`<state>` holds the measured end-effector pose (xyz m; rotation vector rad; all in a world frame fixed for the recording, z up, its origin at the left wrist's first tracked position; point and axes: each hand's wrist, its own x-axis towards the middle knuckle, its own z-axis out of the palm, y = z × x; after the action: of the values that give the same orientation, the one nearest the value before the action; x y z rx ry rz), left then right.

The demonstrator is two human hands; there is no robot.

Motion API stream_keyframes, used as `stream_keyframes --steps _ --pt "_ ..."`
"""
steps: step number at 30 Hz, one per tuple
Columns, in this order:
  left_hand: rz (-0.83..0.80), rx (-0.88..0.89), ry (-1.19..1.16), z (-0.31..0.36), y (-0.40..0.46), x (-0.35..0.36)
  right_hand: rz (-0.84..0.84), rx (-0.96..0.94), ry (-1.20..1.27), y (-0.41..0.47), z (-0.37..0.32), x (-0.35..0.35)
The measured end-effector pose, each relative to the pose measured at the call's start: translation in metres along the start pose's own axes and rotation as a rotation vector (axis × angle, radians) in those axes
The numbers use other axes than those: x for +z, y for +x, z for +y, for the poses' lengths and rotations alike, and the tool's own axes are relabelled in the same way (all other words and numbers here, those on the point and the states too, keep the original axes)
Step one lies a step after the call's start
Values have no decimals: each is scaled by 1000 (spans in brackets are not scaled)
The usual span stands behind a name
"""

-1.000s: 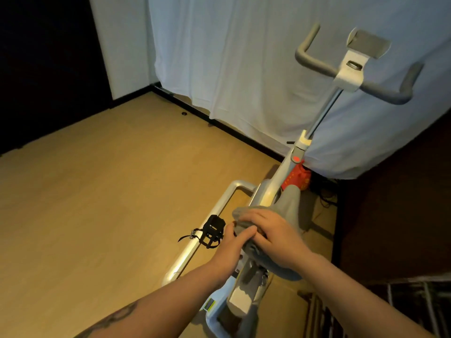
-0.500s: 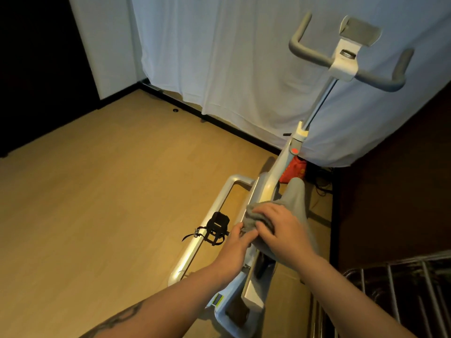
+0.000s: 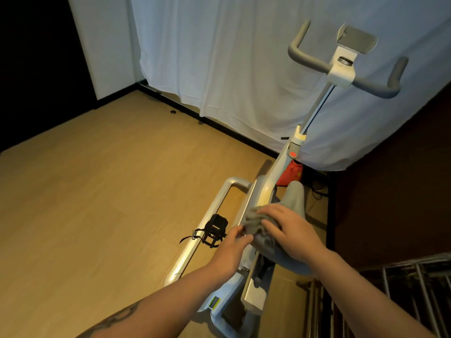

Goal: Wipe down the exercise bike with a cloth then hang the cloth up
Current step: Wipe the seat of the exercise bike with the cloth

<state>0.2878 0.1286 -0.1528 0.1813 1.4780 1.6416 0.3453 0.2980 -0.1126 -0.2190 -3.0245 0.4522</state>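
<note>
Both hands work the saddle [image 3: 294, 198]: right hand [image 3: 290, 230] presses the cloth [image 3: 253, 222] flat-fingered near its left edge to wipe, left hand [image 3: 229, 252] pinches the cloth's corner, steadying it.

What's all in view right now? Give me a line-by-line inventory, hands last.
exercise bike: one, white frame, centre-right on the floor
handlebar: one, grey, top right
saddle: one, grey, partly under the cloth
cloth: one, grey, bunched on the saddle
pedal: one, black with strap, left of the frame
curtain: one, white, behind the bike
red object: one, on the floor below the curtain hem
metal rack: one, grey bars, bottom right
floor: light wood
left hand: fingertips at the cloth's edge
right hand: fingers spread, pressing on the cloth
</note>
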Motion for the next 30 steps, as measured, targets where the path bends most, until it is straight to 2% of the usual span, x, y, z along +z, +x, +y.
stream_keyframes --steps 2,3,6,7,8,10,12,16,18,20,22,24,26,30 --pt "21 0 1 -1 1 2 86 140 72 1 -8 9" --pt "26 3 11 0 2 3 98 120 32 -2 -17 16" --pt "29 14 28 0 5 5 -67 -195 -83 -16 -17 5" --pt "28 19 19 1 5 5 -146 -211 -74 -13 -6 -5" --pt "34 22 6 2 5 7 -178 -160 -27 -6 4 -13" --pt "60 32 -13 1 5 11 -86 10 101 6 17 -14" --pt "65 45 -14 -1 5 16 -13 73 71 6 8 -2" --pt "97 85 10 -6 10 20 -178 -221 -35 -5 9 -6" --pt "115 88 25 -7 12 25 -191 -137 -18 13 27 -16" --pt "141 100 58 -8 13 31 -104 -43 4 22 33 -14" --pt "159 139 99 -9 14 35 -118 -113 6 17 24 -10" --pt "174 178 155 -14 15 35 -250 -251 21 9 25 -15" --pt "189 197 183 -20 17 34 -378 -271 6 20 40 -27" --pt "214 193 198 -24 13 41 -318 -207 -56 46 42 -19"
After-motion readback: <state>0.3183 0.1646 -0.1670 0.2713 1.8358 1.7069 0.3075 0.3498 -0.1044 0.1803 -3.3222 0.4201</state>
